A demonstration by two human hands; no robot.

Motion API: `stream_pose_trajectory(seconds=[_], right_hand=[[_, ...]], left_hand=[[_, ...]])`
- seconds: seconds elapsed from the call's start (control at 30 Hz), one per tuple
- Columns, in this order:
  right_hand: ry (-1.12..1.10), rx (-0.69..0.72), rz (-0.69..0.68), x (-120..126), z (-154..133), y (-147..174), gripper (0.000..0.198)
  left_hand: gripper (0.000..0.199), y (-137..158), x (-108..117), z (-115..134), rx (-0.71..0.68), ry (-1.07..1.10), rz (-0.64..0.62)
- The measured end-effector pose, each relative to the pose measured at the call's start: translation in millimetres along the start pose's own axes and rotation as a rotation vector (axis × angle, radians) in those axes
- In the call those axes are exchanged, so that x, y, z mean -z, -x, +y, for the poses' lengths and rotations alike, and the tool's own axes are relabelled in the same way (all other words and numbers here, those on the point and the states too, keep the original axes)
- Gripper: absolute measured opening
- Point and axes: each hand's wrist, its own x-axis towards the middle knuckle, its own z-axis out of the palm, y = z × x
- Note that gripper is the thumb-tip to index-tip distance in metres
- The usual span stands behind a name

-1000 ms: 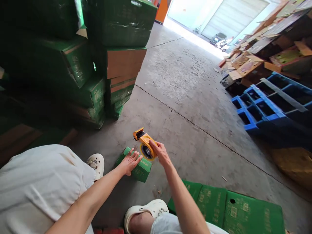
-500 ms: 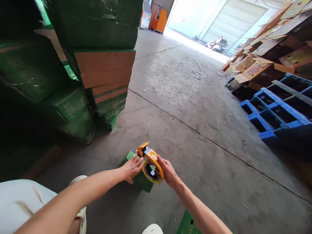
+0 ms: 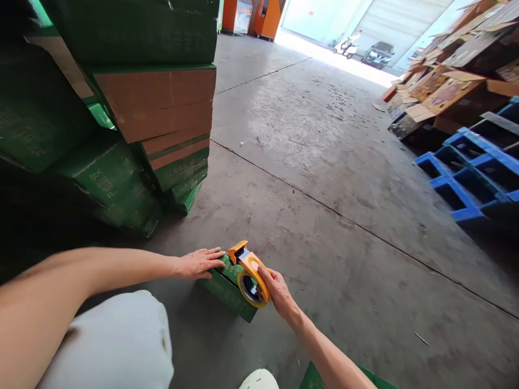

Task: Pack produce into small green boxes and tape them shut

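Holding an orange-yellow packing-tape dispenser (image 3: 252,263) in the right hand (image 3: 279,292), thumb and fingers wrapped round the near end of its frame. Pointing its cutter head (image 3: 238,249) away from the right hand, up and toward the left hand. Laying the left hand (image 3: 199,263) back upward, fingers stretched and slightly spread, on the end of a small green printed carton (image 3: 227,294). Extending from beneath the left fingers toward the right hand, below the dispenser; impossible to tell whether dispenser and carton touch. Stopping with the left fingertips just beside the cutter head.

All round both hands, grey concrete floor (image 3: 324,259). Beyond the left hand and farther left, a tall stack of green cartons (image 3: 176,162), with bare brown cardboard on one side. Below the left hand, a pale-clothed knee (image 3: 125,335). Nearer the body than the right hand, the toe of a white shoe (image 3: 259,380) and, partly behind the right forearm, another green carton (image 3: 313,378). Well off to the right of the right hand, blue pallets (image 3: 462,202); past these, piled brown cardboard boxes (image 3: 454,94).
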Motion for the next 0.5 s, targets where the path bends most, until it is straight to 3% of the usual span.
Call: stream_pose_trajectory(seconds=[0.2, 0.37, 0.43, 0.5], right_hand=[[0.162, -0.029, -0.152, -3, -6, 8, 0.067], [0.235, -0.055, -0.177, 0, -11, 8, 0.069], [0.242, -0.047, -0.179, -4, -9, 6, 0.07], [0.25, -0.025, -0.18, -8, -5, 2, 0.07]], left_hand=[[0.054, -17, -17, -3, 0.019, 0.255, 0.206], [0.03, -16, -31, -1, 0.056, 0.266, 0.302], [0.034, -11, -31, -2, 0.047, 0.235, 0.288], [0.05, -8, -30, -4, 0.017, 0.206, 0.255]])
